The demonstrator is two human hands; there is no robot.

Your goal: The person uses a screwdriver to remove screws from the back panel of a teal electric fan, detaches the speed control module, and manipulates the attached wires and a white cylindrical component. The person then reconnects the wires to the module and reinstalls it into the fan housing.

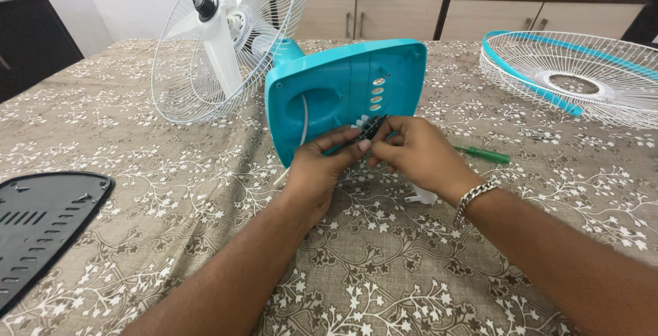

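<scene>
Your left hand and your right hand come together in front of the open underside of the turquoise fan base, which lies tipped on the bench, and both forearms reach in from the lower edge and meet at the fingertips. Both hands are closed narrowly, pinching between them a small black switch part just beside the row of oval holes in the base. A green screwdriver lies on the bench behind your right wrist, and a black cover plate rests well apart at your left.
</scene>
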